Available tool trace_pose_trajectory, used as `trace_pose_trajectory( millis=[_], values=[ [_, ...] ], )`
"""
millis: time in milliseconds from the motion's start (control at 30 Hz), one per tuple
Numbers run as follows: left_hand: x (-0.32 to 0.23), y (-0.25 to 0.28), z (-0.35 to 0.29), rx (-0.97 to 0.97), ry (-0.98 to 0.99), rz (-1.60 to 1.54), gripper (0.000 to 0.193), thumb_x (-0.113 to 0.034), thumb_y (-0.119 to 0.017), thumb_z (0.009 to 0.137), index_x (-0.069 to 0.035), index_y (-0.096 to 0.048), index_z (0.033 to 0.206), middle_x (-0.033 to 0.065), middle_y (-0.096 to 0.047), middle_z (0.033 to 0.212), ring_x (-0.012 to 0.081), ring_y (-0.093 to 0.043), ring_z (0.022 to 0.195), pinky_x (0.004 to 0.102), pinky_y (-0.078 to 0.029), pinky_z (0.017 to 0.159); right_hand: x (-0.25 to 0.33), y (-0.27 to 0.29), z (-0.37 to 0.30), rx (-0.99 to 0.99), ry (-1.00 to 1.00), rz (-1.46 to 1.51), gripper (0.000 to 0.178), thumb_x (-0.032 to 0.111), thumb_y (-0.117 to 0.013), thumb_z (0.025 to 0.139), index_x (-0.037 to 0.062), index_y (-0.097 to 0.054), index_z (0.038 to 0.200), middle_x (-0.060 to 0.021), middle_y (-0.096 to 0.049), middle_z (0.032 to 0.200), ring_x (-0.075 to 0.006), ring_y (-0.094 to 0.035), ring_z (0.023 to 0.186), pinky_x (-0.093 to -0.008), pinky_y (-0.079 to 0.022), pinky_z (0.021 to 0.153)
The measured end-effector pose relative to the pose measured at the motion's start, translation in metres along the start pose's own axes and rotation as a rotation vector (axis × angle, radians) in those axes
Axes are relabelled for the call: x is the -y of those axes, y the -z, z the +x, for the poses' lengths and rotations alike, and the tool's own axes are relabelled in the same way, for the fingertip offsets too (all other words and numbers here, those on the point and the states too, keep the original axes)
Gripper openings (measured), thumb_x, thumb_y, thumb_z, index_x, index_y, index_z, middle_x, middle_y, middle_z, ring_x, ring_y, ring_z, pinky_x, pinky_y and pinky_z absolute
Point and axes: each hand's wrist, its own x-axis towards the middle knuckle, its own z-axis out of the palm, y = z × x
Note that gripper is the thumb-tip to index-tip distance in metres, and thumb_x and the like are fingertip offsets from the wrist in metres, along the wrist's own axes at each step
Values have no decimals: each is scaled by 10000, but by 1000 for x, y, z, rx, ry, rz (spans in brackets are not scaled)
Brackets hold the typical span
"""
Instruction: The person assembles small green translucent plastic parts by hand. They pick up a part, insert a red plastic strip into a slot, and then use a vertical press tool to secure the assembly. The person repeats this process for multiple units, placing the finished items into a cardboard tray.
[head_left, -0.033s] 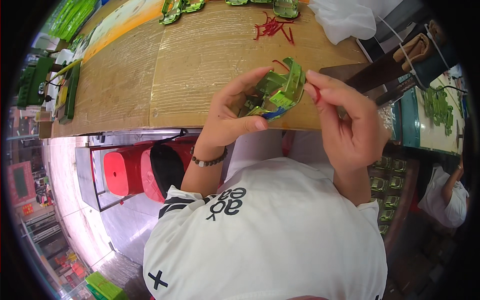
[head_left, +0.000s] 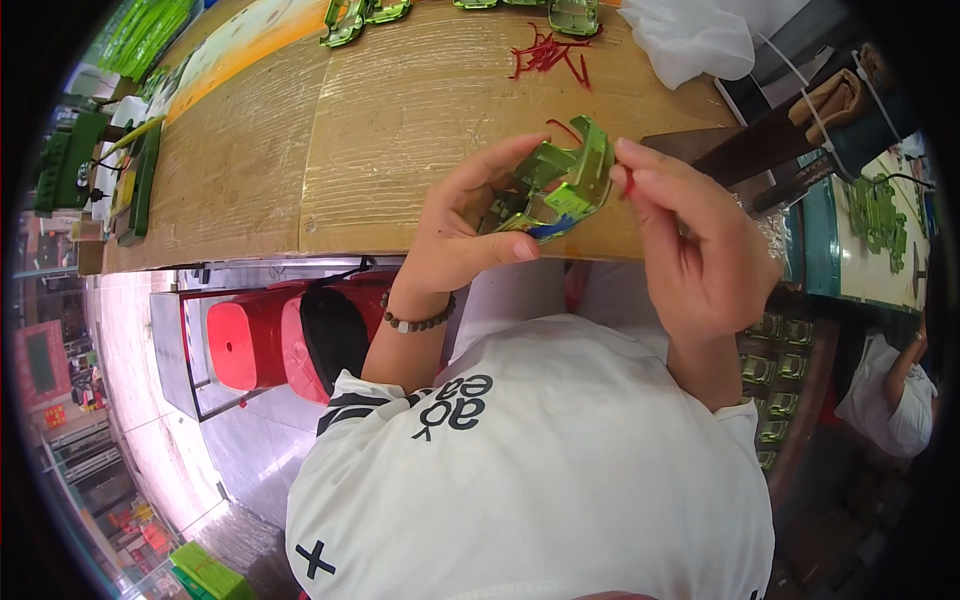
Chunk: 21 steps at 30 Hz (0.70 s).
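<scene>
A shiny green shell (head_left: 575, 190), which looks like a toy car body, is tilted in my left hand (head_left: 455, 220), above the table's near edge. My left fingers and thumb close around its left side and hide part of it. A thin red strip (head_left: 562, 128) shows at its far side. Just right of the shell, my right hand (head_left: 695, 235) pinches a small red piece (head_left: 629, 182) between thumb and forefinger. Most of that piece is covered by the fingertips. Whether it touches the shell, I cannot tell.
Loose red strips (head_left: 550, 55) lie in a pile on the brown table (head_left: 400, 120). Several green shells (head_left: 572, 15) line its far edge. White plastic sheeting (head_left: 690, 40) and a dark machine arm (head_left: 760, 145) stand at the right. Red stools (head_left: 240, 345) are below left.
My right fingertips have shifted very slightly, and less of the red piece shows. The left hand and the green shell look nearly the same.
</scene>
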Motion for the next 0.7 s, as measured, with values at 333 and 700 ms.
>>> trace_pose_trajectory(
  millis=[333, 700],
  values=[
    [-3, 0, 1, 50, 7, -23, 772, -70, -769, 630, 34, -362, 1278, 128, -511, 1159, 195, -502, 1063, 299, -403, 903, -20, 0, 6, 66, 319, -174, 271, 29, -609, 622, -22, -641, 886, -125, -625, 845, -269, -633, 770, -313, -537, 653],
    [-1, -1, 1, -7, 1, -43, 766, -120, -775, 633, 31, -377, 1270, 117, -512, 1168, 191, -506, 1044, 298, -402, 898, -18, -11, -8, 8, 199, -99, 320, -2, -669, 597, -15, -643, 916, -141, -622, 910, -284, -628, 802, -322, -532, 673]
  ],
)
